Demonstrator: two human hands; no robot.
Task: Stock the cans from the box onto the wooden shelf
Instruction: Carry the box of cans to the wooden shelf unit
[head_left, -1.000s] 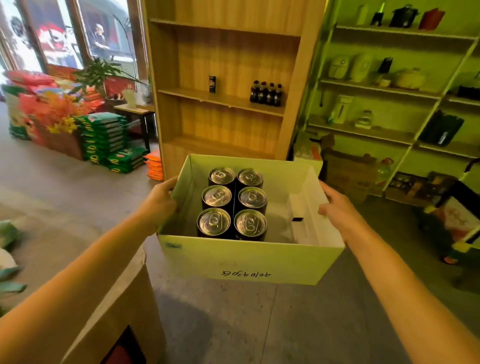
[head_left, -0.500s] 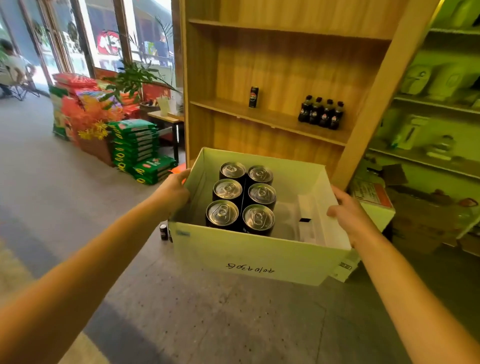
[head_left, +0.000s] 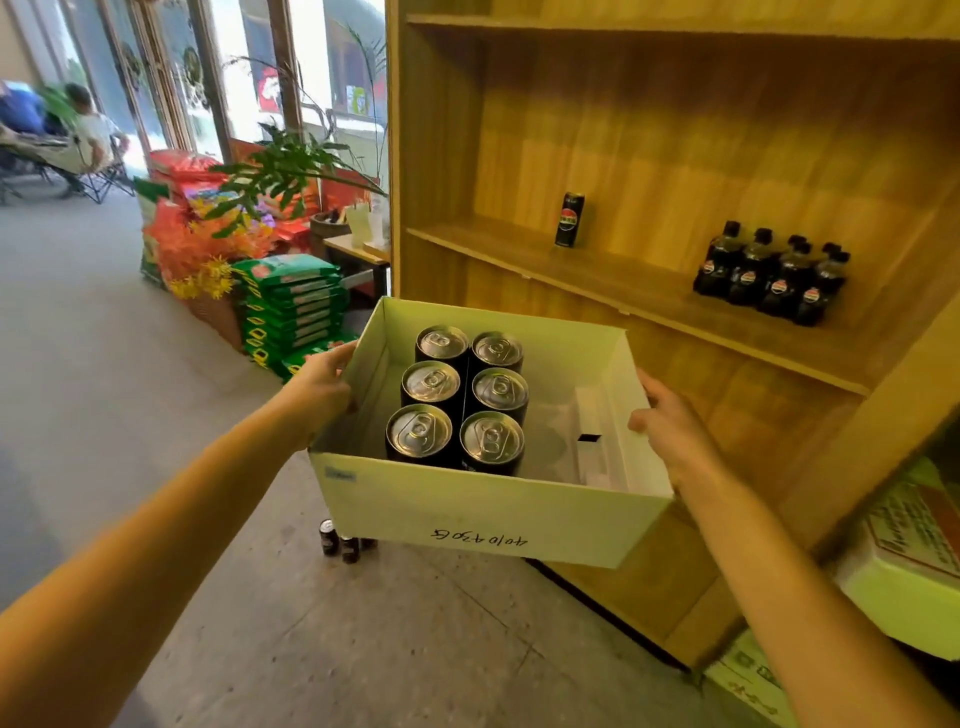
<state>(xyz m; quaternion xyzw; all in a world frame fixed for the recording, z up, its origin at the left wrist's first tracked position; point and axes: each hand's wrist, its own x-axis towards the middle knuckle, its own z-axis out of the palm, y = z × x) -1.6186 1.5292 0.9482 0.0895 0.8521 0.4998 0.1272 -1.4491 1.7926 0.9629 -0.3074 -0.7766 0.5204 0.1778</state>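
Observation:
I carry an open pale cardboard box (head_left: 483, 512) in front of me, close to the wooden shelf (head_left: 613, 283). My left hand (head_left: 324, 387) grips the box's left wall and my right hand (head_left: 670, 431) grips its right wall. Inside stand several black cans (head_left: 457, 397) with silver tops, in two rows on the left side. A white carton insert (head_left: 592, 431) lies at the box's right. One black can (head_left: 570, 219) stands alone on the middle shelf board.
A pack of small dark bottles (head_left: 774, 273) sits on the same shelf board to the right. Small bottles (head_left: 340, 543) stand on the floor under the box. Green bags (head_left: 293, 306), a plant (head_left: 291, 171) and boxes (head_left: 904, 561) at right flank the shelf. People sit far left.
I have walked closer to the wooden shelf with the box still held in both hands. The shelf now fills the right of the view, and the green metal rack has left it.

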